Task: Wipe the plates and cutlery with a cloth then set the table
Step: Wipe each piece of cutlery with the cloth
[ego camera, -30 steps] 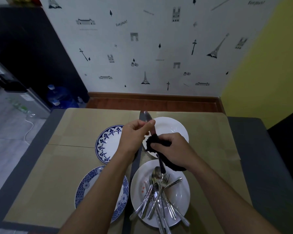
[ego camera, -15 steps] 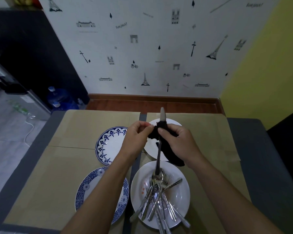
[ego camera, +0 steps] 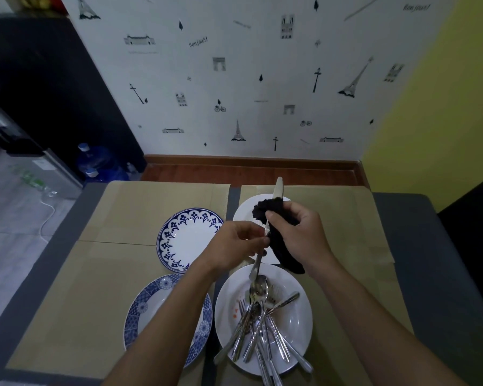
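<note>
My left hand [ego camera: 239, 240] pinches the middle of a table knife [ego camera: 277, 188] that stands almost upright above the table, blade tip up. Around the blade my right hand [ego camera: 299, 232] grips a black cloth [ego camera: 283, 252], whose tail hangs down. Below them a white plate [ego camera: 299, 327] carries a pile of several spoons, forks and knives [ego camera: 260, 324]. Another white plate [ego camera: 243, 211] lies behind my hands, partly hidden. Two blue-patterned plates sit to the left, one far [ego camera: 188, 239] and one near [ego camera: 151, 305].
Tan placemats [ego camera: 140, 218] cover a grey table [ego camera: 418, 218] pushed against a wall with Paris motifs. Blue water bottles [ego camera: 95, 165] and a dark cabinet stand on the floor at left. A yellow wall is at right.
The knife has swung more upright and my right hand with the cloth has slid up along the blade. My left hand has shifted down to the knife's middle.
</note>
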`<action>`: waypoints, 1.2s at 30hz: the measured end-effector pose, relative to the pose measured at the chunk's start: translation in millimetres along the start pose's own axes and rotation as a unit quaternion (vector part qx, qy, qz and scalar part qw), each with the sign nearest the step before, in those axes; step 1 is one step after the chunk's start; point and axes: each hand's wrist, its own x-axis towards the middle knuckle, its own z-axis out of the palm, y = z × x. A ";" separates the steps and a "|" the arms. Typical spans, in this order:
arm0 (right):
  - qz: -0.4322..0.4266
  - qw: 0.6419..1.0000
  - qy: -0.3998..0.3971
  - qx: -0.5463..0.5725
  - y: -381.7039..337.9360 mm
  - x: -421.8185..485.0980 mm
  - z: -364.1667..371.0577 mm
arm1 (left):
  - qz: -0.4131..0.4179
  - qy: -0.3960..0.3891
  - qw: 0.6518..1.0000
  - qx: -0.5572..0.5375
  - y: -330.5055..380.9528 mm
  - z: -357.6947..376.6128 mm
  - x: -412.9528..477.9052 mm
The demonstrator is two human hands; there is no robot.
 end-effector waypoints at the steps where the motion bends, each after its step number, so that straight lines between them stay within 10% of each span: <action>1: -0.002 1.000 0.007 0.000 -0.6 0.2 -0.1 | 0.003 -0.001 1.000 0.008 0.2 -0.5 0.0; 36: 0.047 0.997 0.062 0.009 1.2 3.6 10.4 | 0.045 0.118 0.988 0.086 3.7 -6.7 6.8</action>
